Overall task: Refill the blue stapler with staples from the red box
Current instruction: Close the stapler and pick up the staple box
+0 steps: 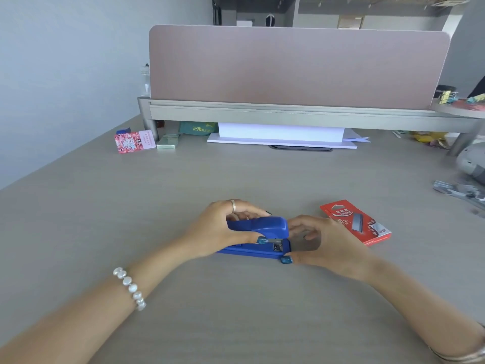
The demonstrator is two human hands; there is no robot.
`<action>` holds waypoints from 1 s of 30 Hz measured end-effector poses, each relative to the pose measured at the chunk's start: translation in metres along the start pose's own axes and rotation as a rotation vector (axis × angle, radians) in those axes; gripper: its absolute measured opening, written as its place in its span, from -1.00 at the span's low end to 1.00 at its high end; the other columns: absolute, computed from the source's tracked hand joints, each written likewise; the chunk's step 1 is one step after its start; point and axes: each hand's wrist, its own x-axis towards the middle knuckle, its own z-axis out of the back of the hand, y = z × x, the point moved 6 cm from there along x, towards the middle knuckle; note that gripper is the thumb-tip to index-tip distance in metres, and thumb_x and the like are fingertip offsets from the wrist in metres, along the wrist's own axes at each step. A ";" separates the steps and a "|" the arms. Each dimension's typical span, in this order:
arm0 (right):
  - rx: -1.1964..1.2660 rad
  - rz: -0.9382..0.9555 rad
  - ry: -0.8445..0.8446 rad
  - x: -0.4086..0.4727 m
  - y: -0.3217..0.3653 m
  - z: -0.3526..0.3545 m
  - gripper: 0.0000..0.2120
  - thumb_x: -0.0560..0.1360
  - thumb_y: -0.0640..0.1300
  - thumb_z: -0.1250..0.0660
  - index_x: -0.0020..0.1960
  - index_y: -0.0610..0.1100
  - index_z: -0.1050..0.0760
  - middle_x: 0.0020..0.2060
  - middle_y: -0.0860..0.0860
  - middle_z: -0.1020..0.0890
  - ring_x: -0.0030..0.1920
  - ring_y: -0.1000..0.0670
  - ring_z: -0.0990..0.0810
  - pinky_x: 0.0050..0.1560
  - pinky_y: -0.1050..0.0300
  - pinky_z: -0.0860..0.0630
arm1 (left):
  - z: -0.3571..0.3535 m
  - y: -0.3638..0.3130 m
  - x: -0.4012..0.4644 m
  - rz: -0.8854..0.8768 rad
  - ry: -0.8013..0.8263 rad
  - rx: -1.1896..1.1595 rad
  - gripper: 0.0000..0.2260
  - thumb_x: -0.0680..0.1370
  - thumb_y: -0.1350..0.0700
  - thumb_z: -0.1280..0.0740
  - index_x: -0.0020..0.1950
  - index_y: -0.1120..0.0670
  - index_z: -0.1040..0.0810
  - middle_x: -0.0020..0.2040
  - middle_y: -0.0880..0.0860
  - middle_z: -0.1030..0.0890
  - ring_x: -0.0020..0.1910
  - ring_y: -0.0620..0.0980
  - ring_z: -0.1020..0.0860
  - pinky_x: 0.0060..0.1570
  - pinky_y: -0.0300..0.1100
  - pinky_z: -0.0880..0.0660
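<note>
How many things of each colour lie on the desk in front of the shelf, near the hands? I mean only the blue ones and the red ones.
Blue: 1, the blue stapler, held by the left hand and the right hand.
Red: 1, the red box, lying flat to the right of the stapler.
Total: 2

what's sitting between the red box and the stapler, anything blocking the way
Only the right hand, which is at the front end of the blue stapler on the side facing the red box. The strip of desk between hand and box shows nothing else. The left hand holds the stapler's rear.
</note>
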 end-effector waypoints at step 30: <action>0.454 -0.259 -0.006 0.007 -0.004 -0.005 -0.78 0.40 -0.07 -0.40 0.04 -0.01 -0.58 -0.03 0.15 -0.66 -0.13 0.39 -0.57 -0.22 0.61 -0.37 | -0.006 0.005 0.006 0.168 -0.146 -0.179 -0.93 0.33 0.09 -0.51 -0.25 -0.01 -0.65 -0.34 -0.16 -0.66 -0.30 -0.18 -0.57 -0.24 -0.34 -0.47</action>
